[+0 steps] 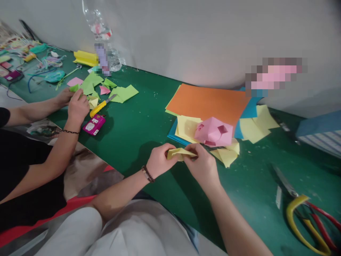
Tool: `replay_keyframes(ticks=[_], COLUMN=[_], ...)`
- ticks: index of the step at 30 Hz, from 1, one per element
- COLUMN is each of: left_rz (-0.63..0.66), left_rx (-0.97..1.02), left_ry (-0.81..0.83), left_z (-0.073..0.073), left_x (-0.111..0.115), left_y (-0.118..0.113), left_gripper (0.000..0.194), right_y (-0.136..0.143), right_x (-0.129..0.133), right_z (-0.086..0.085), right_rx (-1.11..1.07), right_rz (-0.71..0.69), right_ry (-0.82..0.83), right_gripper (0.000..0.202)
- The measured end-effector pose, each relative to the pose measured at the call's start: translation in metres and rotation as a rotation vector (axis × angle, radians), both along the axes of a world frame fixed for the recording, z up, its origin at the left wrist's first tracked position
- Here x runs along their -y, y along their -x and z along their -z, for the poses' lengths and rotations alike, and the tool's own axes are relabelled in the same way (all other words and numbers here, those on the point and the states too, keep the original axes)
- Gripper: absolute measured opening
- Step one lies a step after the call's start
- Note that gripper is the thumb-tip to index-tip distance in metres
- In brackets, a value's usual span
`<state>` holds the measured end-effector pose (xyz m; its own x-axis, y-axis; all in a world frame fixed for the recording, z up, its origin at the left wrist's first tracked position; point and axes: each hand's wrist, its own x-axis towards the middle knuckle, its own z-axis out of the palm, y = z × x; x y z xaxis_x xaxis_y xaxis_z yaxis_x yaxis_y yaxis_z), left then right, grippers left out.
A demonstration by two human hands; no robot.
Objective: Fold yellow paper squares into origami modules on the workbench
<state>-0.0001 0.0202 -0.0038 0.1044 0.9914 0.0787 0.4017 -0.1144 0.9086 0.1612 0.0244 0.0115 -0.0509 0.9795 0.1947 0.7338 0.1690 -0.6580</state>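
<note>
Between both hands is a small folded piece of yellow paper (179,153), held just above the green table. My left hand (161,160), with a dark bracelet at the wrist, pinches its left end. The right end sits in the closed fingers of my right hand (202,165). Just beyond the hands stands a pink folded paper shape (214,132) with openings in its faces. Yellow folded pieces (226,153) lie beside my right hand. Behind them, yellow sheets (186,128) rest over blue paper, next to a large orange sheet (207,101).
To the left, a co-worker's hands (77,105) hold green paper near a yellow utility knife (99,107) and a purple box (94,124). Scissors (293,192) with yellow handles and a red-handled tool (321,227) lie at right. A clear bottle (98,21) stands by the wall.
</note>
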Motion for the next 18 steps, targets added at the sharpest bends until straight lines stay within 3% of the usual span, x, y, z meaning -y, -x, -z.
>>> replay_keyframes(ticks=[7, 11, 18], left_rz=[-0.009, -0.017, -0.053], left_rx=[-0.220, -0.291, -0.246], left_ry=[-0.270, -0.404, -0.472], left_z=[0.002, 0.004, 0.001], left_x=[0.004, 0.005, 0.005], left_y=[0.001, 0.001, 0.002], left_gripper=[0.030, 0.029, 0.021], right_y=[0.005, 0.006, 0.009], right_x=[0.008, 0.008, 0.012], right_z=[-0.002, 0.001, 0.001], right_rx=[0.204, 0.210, 0.172], right_rz=[-0.086, -0.060, -0.050], right_ry=[-0.320, -0.346, -0.330], right_gripper=[0.012, 0.012, 0.006])
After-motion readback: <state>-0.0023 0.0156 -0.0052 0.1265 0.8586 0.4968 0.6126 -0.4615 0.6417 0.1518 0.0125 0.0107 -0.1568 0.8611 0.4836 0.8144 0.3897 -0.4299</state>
